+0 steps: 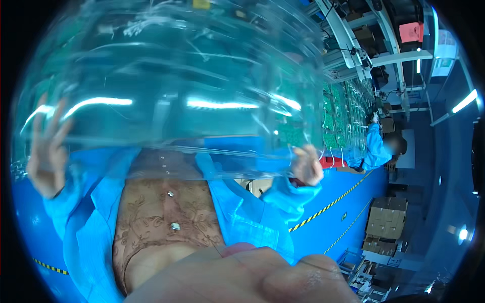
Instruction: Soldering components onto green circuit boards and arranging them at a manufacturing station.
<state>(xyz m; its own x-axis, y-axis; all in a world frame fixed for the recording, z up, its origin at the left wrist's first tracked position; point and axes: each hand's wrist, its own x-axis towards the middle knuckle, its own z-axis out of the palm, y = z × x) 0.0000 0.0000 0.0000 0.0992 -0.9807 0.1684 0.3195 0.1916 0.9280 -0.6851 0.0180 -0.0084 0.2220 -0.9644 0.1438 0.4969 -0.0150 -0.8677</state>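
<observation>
A broad, clear plastic sheet (pixel 166 121) stretches across the view in front of my chest, with bright reflections and motion blur on it. I cannot tell whether it is stiff or soft, flat or tray-shaped. At its left side, my left hand (pixel 48 161) holds it, long fingers spread and seen through the plastic. My right hand (pixel 307 165) grips the right near corner, its fingers curled in. Through the sheet shows a green surface (pixel 166 65) with pale wires (pixel 141 24) and small parts, all blurred. Blue sleeves cover both forearms.
Rows of green circuit boards (pixel 333 113) with white wires run along the bench to the right. Farther along it, a person in blue (pixel 375 146) works. Stacked cardboard boxes (pixel 386 219) stand on the blue floor (pixel 318 235) beyond yellow-black tape (pixel 331 201). Metal framing (pixel 401 59) rises over the bench.
</observation>
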